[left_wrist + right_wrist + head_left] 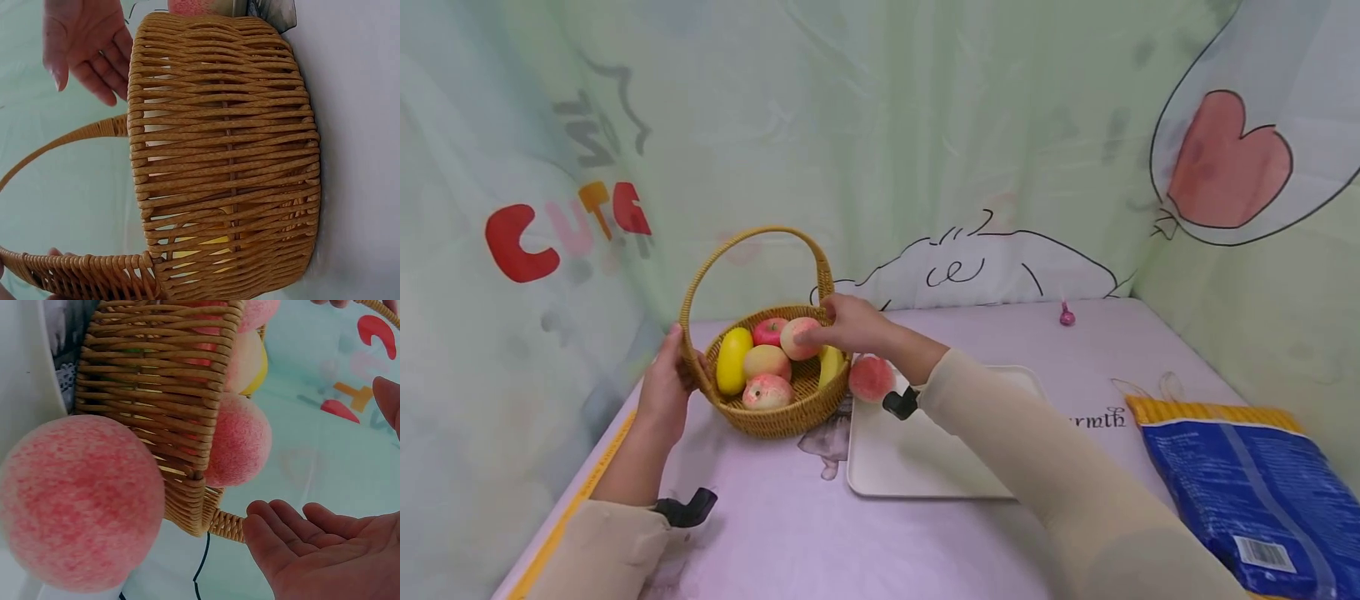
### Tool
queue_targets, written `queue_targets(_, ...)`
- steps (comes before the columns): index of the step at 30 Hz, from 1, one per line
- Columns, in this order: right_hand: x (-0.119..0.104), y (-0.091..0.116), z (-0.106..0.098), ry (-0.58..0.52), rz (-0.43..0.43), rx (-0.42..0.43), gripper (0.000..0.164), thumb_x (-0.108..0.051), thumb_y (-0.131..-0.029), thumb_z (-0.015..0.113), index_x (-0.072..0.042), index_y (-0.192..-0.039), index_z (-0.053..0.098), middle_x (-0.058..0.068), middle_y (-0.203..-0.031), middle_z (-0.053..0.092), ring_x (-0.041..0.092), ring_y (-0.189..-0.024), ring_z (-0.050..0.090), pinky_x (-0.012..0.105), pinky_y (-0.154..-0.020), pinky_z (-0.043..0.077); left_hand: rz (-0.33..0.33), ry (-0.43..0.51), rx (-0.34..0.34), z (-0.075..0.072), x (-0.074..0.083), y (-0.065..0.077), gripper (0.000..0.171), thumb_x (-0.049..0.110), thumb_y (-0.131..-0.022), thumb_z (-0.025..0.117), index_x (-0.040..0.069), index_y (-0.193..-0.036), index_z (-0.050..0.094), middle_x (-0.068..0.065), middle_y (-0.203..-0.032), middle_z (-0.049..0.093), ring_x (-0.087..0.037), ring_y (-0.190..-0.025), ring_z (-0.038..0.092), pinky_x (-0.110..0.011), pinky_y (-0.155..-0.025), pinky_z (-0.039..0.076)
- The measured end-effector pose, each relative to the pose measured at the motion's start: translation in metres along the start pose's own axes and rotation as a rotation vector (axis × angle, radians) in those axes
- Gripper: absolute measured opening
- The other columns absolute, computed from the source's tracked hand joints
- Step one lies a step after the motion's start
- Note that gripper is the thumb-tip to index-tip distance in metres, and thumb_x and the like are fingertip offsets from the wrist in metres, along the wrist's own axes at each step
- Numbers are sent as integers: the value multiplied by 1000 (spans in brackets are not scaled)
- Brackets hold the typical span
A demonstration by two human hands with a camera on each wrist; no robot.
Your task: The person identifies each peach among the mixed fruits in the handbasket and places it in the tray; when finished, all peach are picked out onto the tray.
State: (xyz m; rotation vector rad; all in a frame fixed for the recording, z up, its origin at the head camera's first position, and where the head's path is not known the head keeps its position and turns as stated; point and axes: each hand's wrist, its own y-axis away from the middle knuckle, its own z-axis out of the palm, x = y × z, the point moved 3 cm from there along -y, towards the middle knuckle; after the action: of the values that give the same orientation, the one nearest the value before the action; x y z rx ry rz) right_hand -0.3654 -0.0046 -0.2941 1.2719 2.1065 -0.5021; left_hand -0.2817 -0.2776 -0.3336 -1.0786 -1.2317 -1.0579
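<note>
A woven basket [782, 421] with an arched handle [823, 279] stands at the left of the table. Inside lie a yellow mango-like fruit [734, 360], a red apple [770, 331], several peaches [767, 392] and a banana [830, 367]. My left hand [664, 392] grips the handle's left side near its base, fingertips partly hidden behind it. Over the basket's right rim is my right hand [859, 325], beside the handle's other base. In the right wrist view its fingers are loosely extended, palm showing, with nothing held. Another peach [81, 503] sits outside the basket.
The white tray [917, 467] lies right of the basket, its back left corner at the loose peach. A blue and yellow bag [1247, 483] lies at the right edge. Far back is a small pink wrapped candy [1067, 315]. Printed curtains enclose the table.
</note>
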Motion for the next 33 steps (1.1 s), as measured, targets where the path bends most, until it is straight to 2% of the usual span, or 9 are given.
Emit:
queue_targets(8,-5,-18,2,16,16,-40,92,-59,-90,72,-3,-156,39,17,-150,55,28,-129,56,44,-106,51,5,-25,4,1,0,1,62,68,-104,37,10,-93,56,2,-84,58,-20,-88,51,-29,-89,40)
queue_targets(16,-8,-33,6,78,22,-54,92,-57,-89,73,1,-153,42,18,-150,54,30,-132,55,43,-110,48,4,-33,7,0,1,-1,62,68,-104,36,11,-92,57,2,-84,59,-22,-91,51,-29,-90,41)
queue_targets(19,-10,-38,10,102,21,-57,89,-57,-89,74,3,-149,46,18,-142,59,29,-124,58,41,-106,50,4,-34,11,0,1,-2,62,69,-104,36,11,-92,57,3,-84,58,-22,-89,52,-29,-89,42)
queue_targets(22,-11,-46,13,137,6,-60,78,-56,-89,74,3,-137,54,15,-123,65,27,-108,60,35,-92,53,2,-42,24,-1,1,-4,62,70,-103,37,11,-93,56,2,-85,58,-22,-89,52,-28,-89,42)
queue_targets(26,-13,-57,19,207,-19,-59,62,-54,-89,74,-1,-118,59,9,-102,63,23,-91,57,30,-77,47,1,-47,37,-1,1,-6,61,71,-102,37,13,-94,55,-1,-88,57,-22,-91,51,-29,-89,42)
queue_targets(29,-15,-62,23,266,-23,-68,56,-50,-89,76,-3,-114,60,7,-100,62,22,-90,56,30,-78,47,-3,-58,42,-1,0,-6,62,71,-102,37,13,-96,55,0,-87,57,-24,-92,51,-28,-89,42)
queue_targets(33,-19,-68,27,340,-10,-88,53,-46,-89,77,-2,-115,61,7,-103,62,22,-93,55,30,-84,49,-5,-72,45,-1,-1,-6,63,72,-102,36,11,-97,55,1,-85,57,-26,-93,52,-29,-88,43)
